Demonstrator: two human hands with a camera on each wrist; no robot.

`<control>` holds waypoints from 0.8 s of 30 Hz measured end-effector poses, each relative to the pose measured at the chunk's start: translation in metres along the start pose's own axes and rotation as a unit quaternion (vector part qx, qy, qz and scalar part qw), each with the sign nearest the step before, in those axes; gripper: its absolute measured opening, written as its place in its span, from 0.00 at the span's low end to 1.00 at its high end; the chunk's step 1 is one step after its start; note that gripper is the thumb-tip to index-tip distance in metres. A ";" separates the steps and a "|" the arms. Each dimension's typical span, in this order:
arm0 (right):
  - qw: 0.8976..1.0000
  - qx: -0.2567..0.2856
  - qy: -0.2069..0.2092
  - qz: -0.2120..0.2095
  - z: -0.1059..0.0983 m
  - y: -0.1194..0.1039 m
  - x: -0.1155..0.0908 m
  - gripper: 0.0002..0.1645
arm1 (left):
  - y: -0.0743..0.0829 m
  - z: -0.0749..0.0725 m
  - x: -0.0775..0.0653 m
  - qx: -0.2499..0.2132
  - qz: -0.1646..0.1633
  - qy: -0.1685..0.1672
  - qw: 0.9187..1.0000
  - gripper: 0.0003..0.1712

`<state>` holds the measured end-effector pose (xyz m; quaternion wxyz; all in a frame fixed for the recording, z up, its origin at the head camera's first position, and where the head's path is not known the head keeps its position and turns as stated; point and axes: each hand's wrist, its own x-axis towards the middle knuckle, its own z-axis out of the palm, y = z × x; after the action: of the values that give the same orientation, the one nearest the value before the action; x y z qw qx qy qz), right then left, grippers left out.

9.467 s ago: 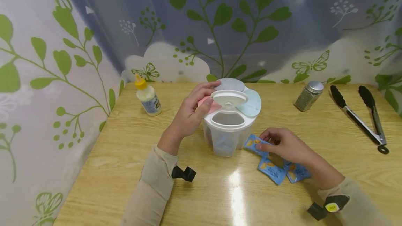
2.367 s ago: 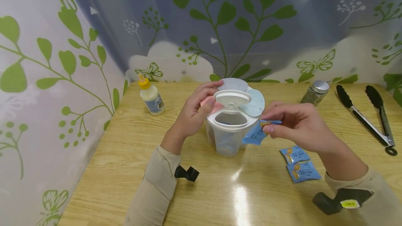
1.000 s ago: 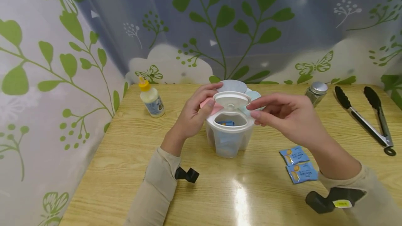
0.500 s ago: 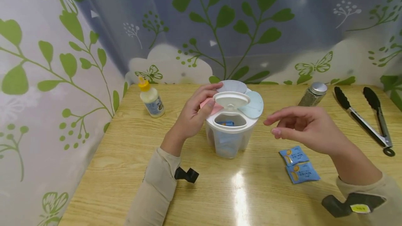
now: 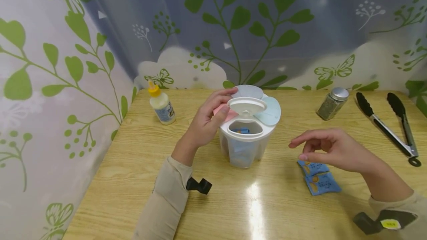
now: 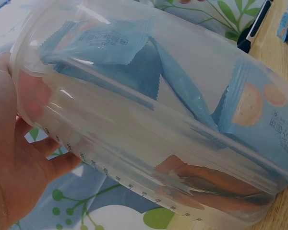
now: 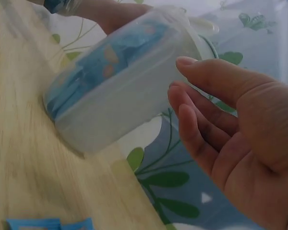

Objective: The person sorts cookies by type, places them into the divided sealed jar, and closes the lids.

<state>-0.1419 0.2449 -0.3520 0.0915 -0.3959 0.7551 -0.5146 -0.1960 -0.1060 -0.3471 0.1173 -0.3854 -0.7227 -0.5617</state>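
A clear plastic food storage container stands on the table, its lid split into pink, grey-blue, mint and white flaps. The white flap is raised over a front opening where blue snack packets show. My left hand grips the lid's left side, thumb on the pink flap. Through the wall, the left wrist view shows several blue packets and a brown-orange packet in a separate compartment. My right hand holds nothing, fingers loosely bent, above two blue snack packets on the table, partly covering one.
A yellow-capped squeeze bottle stands to the container's left. Farther right are a glass shaker jar with a metal lid and black-tipped tongs, spread apart. A patterned curtain hangs along the table's back edge.
Earlier my right hand pinched a blue packet beside the container; that packet now shows inside the front opening. The emptied hand has moved right and down to the two packets. The left hand stays put.
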 end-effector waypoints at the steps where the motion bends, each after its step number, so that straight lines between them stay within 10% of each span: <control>1: 1.000 0.002 -0.001 0.002 -0.001 0.003 -0.002 0.25 | 0.000 0.000 0.000 0.001 0.001 0.001 1.000 0.33; 24: 0.996 -0.018 -0.023 0.088 -0.018 0.057 -0.040 0.25 | -0.001 0.001 0.000 0.007 -0.004 0.003 1.000 0.34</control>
<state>-0.1533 0.2940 -0.4029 0.1469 -0.3416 0.7934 -0.4819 -0.1963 -0.1058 -0.3484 0.1195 -0.3798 -0.7280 -0.5582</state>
